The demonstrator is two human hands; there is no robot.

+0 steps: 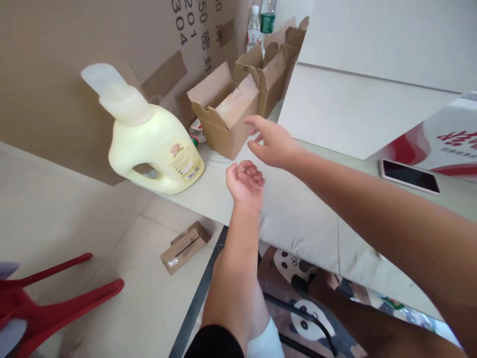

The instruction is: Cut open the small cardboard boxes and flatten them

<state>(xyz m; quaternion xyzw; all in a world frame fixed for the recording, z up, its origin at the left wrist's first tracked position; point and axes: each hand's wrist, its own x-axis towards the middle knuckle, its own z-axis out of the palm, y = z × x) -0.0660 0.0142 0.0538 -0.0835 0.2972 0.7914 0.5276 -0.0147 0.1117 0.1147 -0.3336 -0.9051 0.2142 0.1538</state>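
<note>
Here, pale table (pixel 298 219), cardboard wall (pixel 55 74), red chair (pixel 55 303) on floor

The red stool (pixel 55 303) at lower left is cut off by the frame's edge — only its legs show. The yellow jug's (pixel 156 149) label is too small to read, and its white cap is blurred. A small bottle (pixel 196 133) hides mostly behind the nearest cardboard box (pixel 223 117). At upper centre two water bottles (pixel 261 22) lose their tops to the frame — the right forearm likewise runs off the right edge.
</note>
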